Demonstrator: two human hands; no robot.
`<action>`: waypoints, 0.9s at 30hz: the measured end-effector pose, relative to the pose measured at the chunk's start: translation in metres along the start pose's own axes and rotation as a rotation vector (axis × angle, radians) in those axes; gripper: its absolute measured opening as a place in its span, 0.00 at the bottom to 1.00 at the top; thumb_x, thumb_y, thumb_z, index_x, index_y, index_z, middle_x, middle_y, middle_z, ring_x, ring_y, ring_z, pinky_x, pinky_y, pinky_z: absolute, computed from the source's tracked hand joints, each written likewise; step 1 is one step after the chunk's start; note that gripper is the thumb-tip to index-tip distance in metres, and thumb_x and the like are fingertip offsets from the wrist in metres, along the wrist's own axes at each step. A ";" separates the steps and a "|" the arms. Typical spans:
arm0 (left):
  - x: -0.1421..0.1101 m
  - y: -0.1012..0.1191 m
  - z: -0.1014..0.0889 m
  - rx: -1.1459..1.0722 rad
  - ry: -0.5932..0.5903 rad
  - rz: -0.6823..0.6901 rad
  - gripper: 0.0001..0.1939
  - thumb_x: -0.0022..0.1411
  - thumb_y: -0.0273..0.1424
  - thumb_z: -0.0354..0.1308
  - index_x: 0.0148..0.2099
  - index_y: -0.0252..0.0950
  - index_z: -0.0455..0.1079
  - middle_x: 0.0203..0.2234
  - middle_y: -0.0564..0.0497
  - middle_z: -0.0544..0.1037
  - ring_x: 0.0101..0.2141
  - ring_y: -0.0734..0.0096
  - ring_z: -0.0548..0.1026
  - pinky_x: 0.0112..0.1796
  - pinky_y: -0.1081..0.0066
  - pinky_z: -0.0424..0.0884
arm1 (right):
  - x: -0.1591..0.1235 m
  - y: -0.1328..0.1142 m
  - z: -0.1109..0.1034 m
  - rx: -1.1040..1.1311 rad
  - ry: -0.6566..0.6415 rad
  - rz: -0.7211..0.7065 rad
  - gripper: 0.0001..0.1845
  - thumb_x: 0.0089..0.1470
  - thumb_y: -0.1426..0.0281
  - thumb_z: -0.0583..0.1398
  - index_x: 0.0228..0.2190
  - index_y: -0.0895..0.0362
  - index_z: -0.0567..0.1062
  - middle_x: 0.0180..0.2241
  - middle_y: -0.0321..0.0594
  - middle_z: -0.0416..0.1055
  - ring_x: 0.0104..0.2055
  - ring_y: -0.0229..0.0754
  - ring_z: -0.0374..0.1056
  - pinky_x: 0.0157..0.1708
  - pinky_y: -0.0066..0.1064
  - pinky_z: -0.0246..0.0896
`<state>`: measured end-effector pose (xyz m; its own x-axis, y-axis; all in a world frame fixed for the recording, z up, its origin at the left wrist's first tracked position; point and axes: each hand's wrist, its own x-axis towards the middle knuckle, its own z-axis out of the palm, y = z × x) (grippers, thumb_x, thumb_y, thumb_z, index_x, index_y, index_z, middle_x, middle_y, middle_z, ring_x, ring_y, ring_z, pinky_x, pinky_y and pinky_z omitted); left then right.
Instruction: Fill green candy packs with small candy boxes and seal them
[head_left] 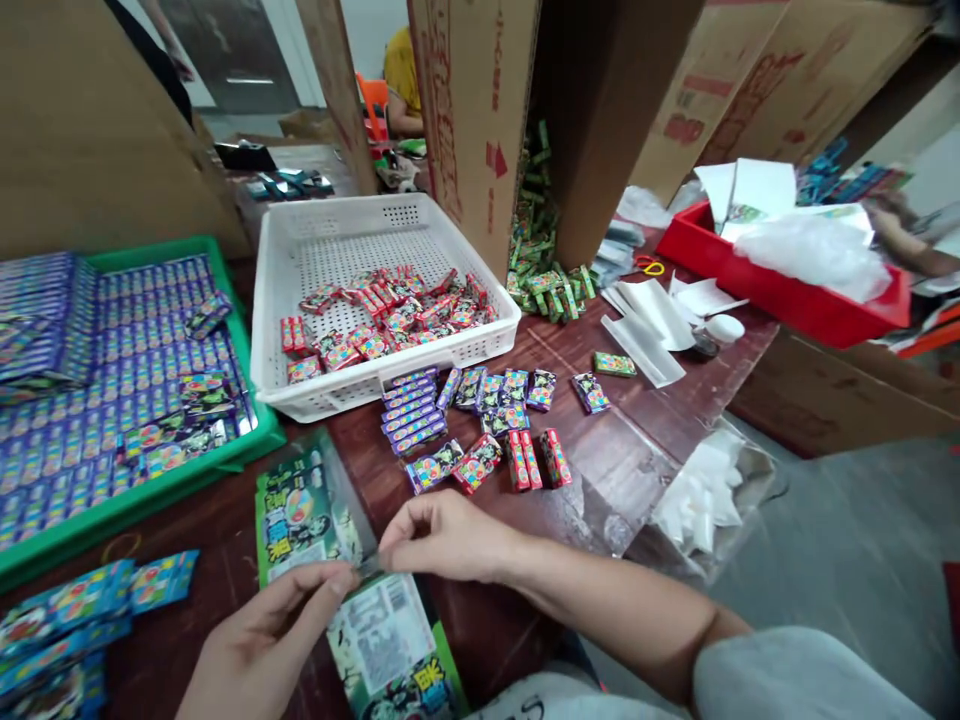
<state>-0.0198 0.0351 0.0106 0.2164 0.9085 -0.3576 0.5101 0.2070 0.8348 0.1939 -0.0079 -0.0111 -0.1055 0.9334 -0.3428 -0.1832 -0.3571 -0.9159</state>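
Green printed plastic packaging (401,650) with a white label lies across the table's front edge. A clear film strip runs between it and a similar green printed part (300,510) farther off; I cannot tell whether they are one piece. My left hand (274,640) pinches this clear film between thumb and index finger. Close beside it, my right hand (454,540) pinches the same film, the fingertips almost meeting. Just beyond lie small candy boxes: red ones (523,460), a purple stack (412,415) and black-and-purple ones (435,466).
A white perforated basket (281,280) holds red boxes. On the left stands a green tray (259,430) of purple boxes, with blue packets (161,582) nearer. A tipped carton (480,130) spills green boxes. Right are clear sleeves (649,335) and a red bin (787,285). Other people sit beyond.
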 end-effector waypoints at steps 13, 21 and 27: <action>0.015 -0.031 0.001 0.347 -0.119 0.433 0.18 0.61 0.51 0.59 0.41 0.44 0.78 0.42 0.50 0.84 0.42 0.58 0.83 0.48 0.65 0.78 | -0.046 -0.028 -0.086 -0.778 0.136 -0.643 0.16 0.63 0.58 0.62 0.48 0.51 0.81 0.60 0.46 0.70 0.63 0.48 0.65 0.62 0.42 0.60; 0.049 -0.072 0.004 0.717 0.151 0.753 0.20 0.66 0.48 0.53 0.37 0.40 0.78 0.41 0.41 0.79 0.44 0.46 0.78 0.47 0.50 0.70 | -0.101 -0.075 -0.297 -0.892 1.465 0.124 0.23 0.52 0.66 0.64 0.48 0.67 0.77 0.57 0.70 0.67 0.64 0.71 0.57 0.58 0.60 0.55; 0.032 -0.025 0.016 0.486 0.189 0.638 0.18 0.62 0.46 0.61 0.49 0.41 0.76 0.55 0.40 0.74 0.57 0.43 0.71 0.58 0.44 0.62 | -0.113 -0.083 -0.269 -0.760 1.283 0.044 0.14 0.55 0.61 0.60 0.37 0.58 0.76 0.37 0.54 0.77 0.49 0.60 0.73 0.51 0.52 0.66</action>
<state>-0.0124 0.0536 -0.0287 0.4647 0.8532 0.2370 0.6497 -0.5104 0.5634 0.4839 -0.0745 0.0472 0.8864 0.4600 0.0519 0.3800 -0.6591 -0.6490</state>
